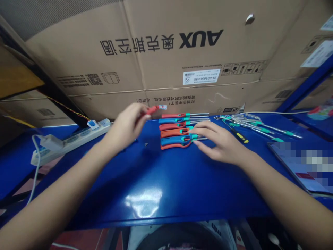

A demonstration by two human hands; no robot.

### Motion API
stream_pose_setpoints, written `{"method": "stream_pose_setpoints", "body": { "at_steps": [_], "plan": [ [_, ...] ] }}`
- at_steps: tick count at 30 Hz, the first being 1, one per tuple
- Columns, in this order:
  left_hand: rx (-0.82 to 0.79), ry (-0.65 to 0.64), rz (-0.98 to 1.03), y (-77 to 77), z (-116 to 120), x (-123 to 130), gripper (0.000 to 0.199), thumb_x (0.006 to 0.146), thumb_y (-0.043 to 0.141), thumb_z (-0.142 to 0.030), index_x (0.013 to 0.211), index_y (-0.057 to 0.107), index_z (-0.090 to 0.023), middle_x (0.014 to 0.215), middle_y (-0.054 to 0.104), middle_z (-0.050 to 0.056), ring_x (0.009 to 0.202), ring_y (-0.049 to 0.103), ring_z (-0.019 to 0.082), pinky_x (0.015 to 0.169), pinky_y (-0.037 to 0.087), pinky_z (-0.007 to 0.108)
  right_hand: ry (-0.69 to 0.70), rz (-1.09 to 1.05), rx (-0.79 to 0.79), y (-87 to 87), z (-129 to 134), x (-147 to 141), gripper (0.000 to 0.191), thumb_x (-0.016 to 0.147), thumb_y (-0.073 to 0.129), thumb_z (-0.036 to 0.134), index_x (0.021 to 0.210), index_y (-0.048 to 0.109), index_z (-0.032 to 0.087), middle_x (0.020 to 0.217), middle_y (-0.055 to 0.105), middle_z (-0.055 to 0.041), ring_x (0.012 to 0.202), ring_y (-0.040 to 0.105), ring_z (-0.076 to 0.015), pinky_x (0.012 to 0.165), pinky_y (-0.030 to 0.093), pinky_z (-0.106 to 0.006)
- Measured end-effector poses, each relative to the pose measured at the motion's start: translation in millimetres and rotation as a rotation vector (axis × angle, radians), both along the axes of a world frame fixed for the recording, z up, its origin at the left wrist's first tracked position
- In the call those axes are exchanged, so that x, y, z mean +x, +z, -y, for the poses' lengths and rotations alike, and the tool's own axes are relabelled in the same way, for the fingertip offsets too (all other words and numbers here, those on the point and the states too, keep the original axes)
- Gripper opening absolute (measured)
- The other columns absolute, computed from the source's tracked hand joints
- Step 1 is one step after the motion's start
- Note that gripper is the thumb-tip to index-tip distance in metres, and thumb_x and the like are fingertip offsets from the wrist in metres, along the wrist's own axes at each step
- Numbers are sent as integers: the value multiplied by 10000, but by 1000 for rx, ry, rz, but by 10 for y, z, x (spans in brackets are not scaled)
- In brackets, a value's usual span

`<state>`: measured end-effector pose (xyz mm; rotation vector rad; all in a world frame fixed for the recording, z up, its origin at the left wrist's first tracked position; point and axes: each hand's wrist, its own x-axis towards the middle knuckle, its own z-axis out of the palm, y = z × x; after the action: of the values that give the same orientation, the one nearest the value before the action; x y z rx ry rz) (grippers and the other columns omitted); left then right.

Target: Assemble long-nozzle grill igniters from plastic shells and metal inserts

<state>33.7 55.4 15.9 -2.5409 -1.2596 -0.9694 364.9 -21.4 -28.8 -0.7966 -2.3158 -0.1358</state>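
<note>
My left hand point(131, 119) is raised near the cardboard, its fingers pinched around a small red plastic piece point(152, 110); most of that piece is hidden by the fingers. To the right, a row of several long-necked lighters lies on the blue tabletop, with red, orange and blue handles, green collars and metal tubes. My right hand point(217, 140) hovers at the collar end of the nearer ones, fingers apart. Its fingertips are at or just above the orange lighter point(173, 132) and the blue lighter point(173, 140); contact is hard to tell.
Several loose metal tubes with green collars point(257, 125) lie at right beside a yellow-black screwdriver point(239, 136). A tablet or phone point(299, 173) is at the right edge. A white power strip point(75, 139) runs along the left. A large cardboard sheet point(156, 69) stands behind.
</note>
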Motion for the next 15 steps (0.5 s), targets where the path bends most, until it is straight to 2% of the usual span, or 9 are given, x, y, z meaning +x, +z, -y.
{"method": "stream_pose_setpoints", "body": {
  "at_steps": [2,5,7,10,12,14,15],
  "plan": [
    [-170,-131,-8,-46,393,202,194,1020,455,-333,1047,573,-181,1040,657,84,952,629,232,849,502,360,69,-101,-41,12,85,-107,349,938,625,239,1281,558,243,1218,608,-112,1114,617,-230,904,550,-378],
    [-509,-294,-81,-269,876,443,190,1048,416,-304,1078,571,-197,1025,671,68,900,647,208,805,511,332,203,-105,-232,18,186,-245,505,877,738,354,1314,515,236,1246,586,-111,1061,618,-204,851,548,-323],
    [-596,-376,-60,-454,1031,533,197,1054,413,-301,1063,576,-190,1039,676,75,926,654,204,819,512,323,258,-5,-382,-5,215,-305,412,905,711,372,1257,553,229,1194,641,-79,1010,636,-180,845,524,-297],
    [-681,-466,9,-685,1022,565,236,1064,403,-298,1047,610,-187,963,695,44,862,666,167,785,512,280,239,117,-601,-77,201,-339,177,1000,571,311,1143,618,218,1072,712,-27,932,664,-151,810,488,-268],
    [-683,-457,84,-781,942,537,220,1047,469,-330,1123,629,-200,1013,712,34,866,677,154,787,519,264,182,180,-704,-128,163,-327,159,1011,535,290,1093,642,206,991,722,-18,841,659,-142,731,463,-254],
    [-616,-427,34,-831,874,491,262,994,574,-389,1181,634,-215,1016,707,34,838,673,163,758,527,276,111,265,-739,-162,114,-291,147,993,550,292,1030,656,198,894,704,-13,736,619,-137,648,420,-251],
    [-576,-413,-12,-842,855,467,295,967,614,-405,1200,637,-225,1058,702,44,905,675,187,792,534,296,75,307,-724,-172,88,-266,139,980,560,292,991,656,192,874,688,-16,708,594,-137,624,399,-253]
  ]
}}
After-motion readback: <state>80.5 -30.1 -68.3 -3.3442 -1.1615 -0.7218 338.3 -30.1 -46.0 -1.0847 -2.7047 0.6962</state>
